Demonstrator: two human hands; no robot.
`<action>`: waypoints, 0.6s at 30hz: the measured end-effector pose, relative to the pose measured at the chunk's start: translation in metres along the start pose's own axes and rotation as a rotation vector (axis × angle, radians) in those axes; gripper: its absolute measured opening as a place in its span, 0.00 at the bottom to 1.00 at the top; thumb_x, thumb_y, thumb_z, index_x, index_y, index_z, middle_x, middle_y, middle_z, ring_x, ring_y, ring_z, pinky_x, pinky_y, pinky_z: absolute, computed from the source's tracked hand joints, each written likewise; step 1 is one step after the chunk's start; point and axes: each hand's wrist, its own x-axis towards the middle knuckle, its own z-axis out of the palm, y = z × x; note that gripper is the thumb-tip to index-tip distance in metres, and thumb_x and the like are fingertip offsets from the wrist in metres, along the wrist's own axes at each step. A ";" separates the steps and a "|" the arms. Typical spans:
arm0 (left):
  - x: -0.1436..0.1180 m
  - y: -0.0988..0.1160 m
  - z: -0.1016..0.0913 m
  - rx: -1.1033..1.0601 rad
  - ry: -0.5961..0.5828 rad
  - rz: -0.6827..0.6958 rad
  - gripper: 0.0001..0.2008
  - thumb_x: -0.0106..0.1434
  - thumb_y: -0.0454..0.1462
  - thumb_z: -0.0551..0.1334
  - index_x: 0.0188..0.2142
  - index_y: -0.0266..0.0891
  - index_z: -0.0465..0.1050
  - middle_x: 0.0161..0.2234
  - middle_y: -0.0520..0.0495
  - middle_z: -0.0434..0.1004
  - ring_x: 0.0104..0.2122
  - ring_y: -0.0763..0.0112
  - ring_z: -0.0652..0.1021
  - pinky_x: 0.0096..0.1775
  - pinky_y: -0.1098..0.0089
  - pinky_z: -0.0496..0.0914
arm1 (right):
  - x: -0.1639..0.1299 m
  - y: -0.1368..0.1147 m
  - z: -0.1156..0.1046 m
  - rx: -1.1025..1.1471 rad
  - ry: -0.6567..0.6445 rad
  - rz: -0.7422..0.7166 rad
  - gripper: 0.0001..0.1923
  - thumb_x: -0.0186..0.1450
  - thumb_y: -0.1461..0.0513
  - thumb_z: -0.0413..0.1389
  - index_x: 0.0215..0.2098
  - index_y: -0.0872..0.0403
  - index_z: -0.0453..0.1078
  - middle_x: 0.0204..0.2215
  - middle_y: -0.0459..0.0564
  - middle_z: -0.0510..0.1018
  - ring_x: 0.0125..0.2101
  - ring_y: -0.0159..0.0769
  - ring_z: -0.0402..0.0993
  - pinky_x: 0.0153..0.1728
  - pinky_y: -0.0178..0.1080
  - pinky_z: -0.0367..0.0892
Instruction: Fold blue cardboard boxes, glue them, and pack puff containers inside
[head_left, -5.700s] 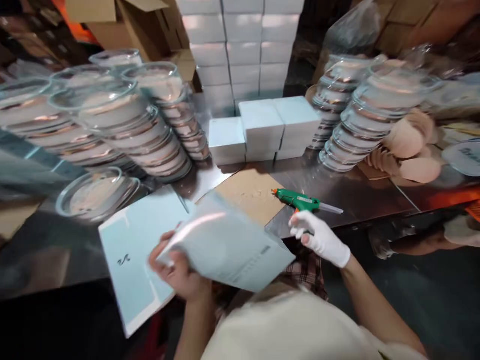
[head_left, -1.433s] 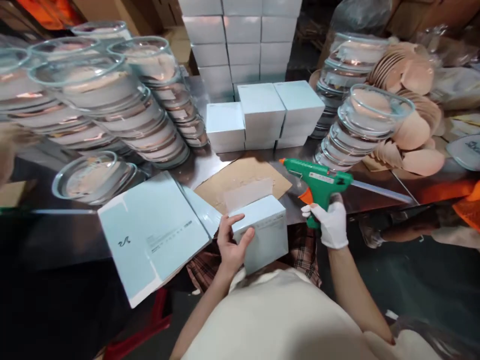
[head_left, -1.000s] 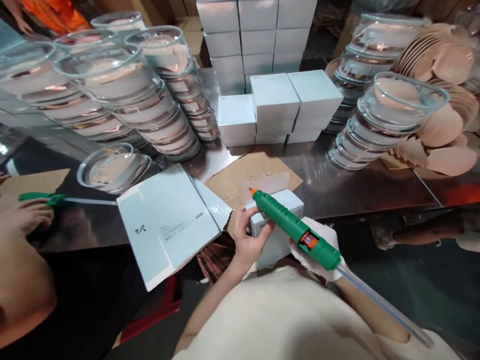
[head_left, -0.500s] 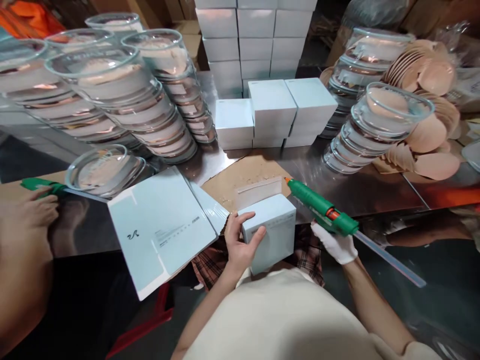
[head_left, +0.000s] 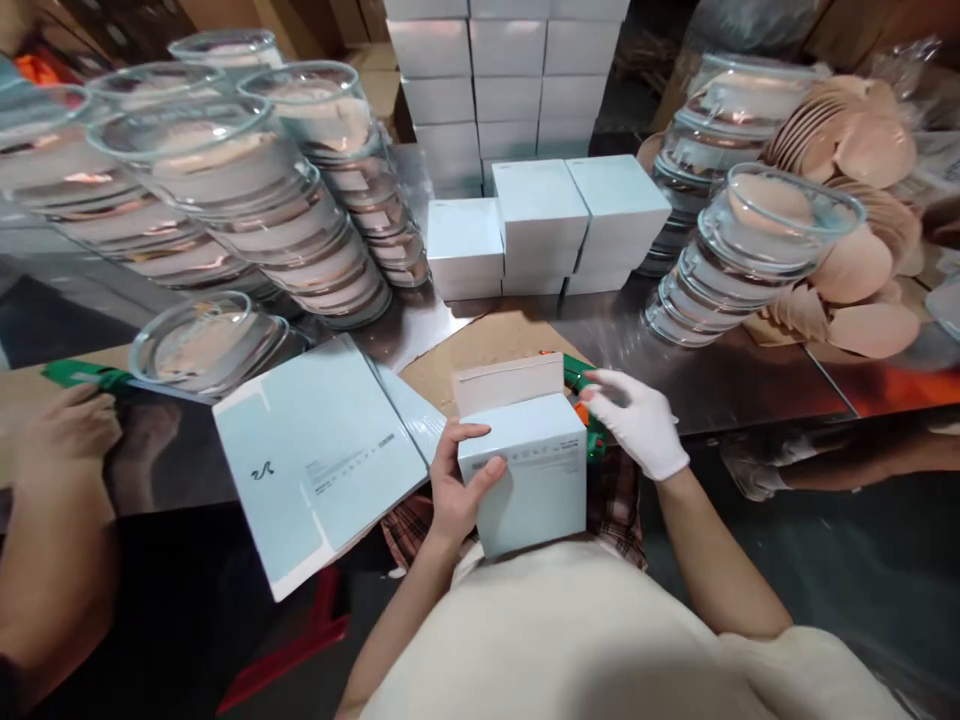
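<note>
Fingers (head_left: pixel 466 432) of my left hand (head_left: pixel 454 497) are clamped on one pale blue box (head_left: pixel 540 500) at the lower centre of the frame, index along its top, thumb pressed on the face towards me. One raised flap (head_left: pixel 510 382) stands along the box's upper edge, its long side running left to right. My gloved right hand (head_left: pixel 641 422) is nearer the flap's right end, its fingers parted and loosely curled; box and flap lie to their left. One green glue gun (head_left: pixel 576 371) shows just behind the box's upper right corner, beside those fingers; whether they touch it, I cannot tell. One pile of flat sheets (head_left: pixel 322 480) lies left of centre. At the left edge, another person's hand (head_left: pixel 79 425) is on a second glue gun (head_left: pixel 84 374). Three white boxes (head_left: pixel 541 192) show their tops at upper centre; two bowl stacks (head_left: pixel 694 300) stand upper right.
</note>
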 end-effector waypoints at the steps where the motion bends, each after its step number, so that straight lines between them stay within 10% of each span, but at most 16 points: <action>1: 0.000 -0.002 0.001 -0.004 -0.012 -0.012 0.22 0.58 0.58 0.72 0.41 0.45 0.79 0.40 0.47 0.77 0.45 0.58 0.79 0.47 0.62 0.73 | 0.001 -0.008 0.006 0.054 -0.101 -0.042 0.23 0.57 0.50 0.70 0.47 0.54 0.82 0.42 0.52 0.87 0.42 0.43 0.84 0.47 0.42 0.78; 9: 0.010 -0.016 0.003 -0.263 0.037 -0.077 0.35 0.61 0.53 0.73 0.62 0.58 0.59 0.49 0.47 0.75 0.52 0.59 0.82 0.50 0.60 0.77 | 0.015 -0.014 0.013 0.223 -0.652 -0.307 0.36 0.60 0.35 0.65 0.50 0.54 0.79 0.54 0.56 0.81 0.53 0.45 0.79 0.56 0.48 0.75; 18: 0.018 -0.001 -0.003 -0.116 -0.108 0.111 0.09 0.67 0.46 0.71 0.38 0.44 0.80 0.46 0.44 0.78 0.52 0.57 0.80 0.60 0.51 0.73 | 0.016 -0.024 0.013 -0.089 -0.785 -0.759 0.15 0.72 0.54 0.63 0.54 0.48 0.81 0.50 0.53 0.77 0.53 0.40 0.76 0.60 0.47 0.74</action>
